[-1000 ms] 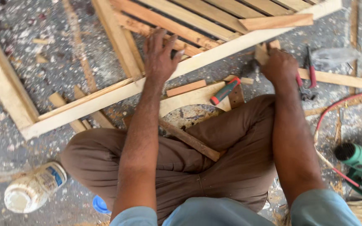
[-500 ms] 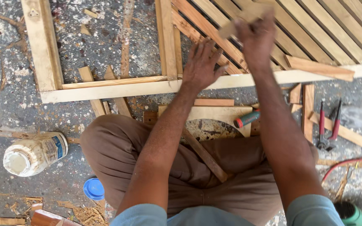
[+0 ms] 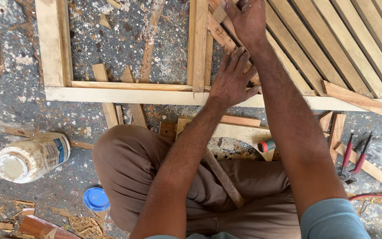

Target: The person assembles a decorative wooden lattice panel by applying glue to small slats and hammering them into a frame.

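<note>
Sat on speckled grey concrete floor (image 3: 18, 110) littered with offcuts, left hand (image 3: 233, 82) spread flat on wooden frame (image 3: 124, 95) rail, right hand (image 3: 248, 20) pinching slat (image 3: 219, 33) near frame's far edge

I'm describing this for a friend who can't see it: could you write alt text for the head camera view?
Seen from above, a seated person presses the left hand and right hand on the diagonal slats of a pale wooden frame lying on a speckled floor. Beside the legs lie a white plastic jar, its blue lid and red-handled pliers.
</note>
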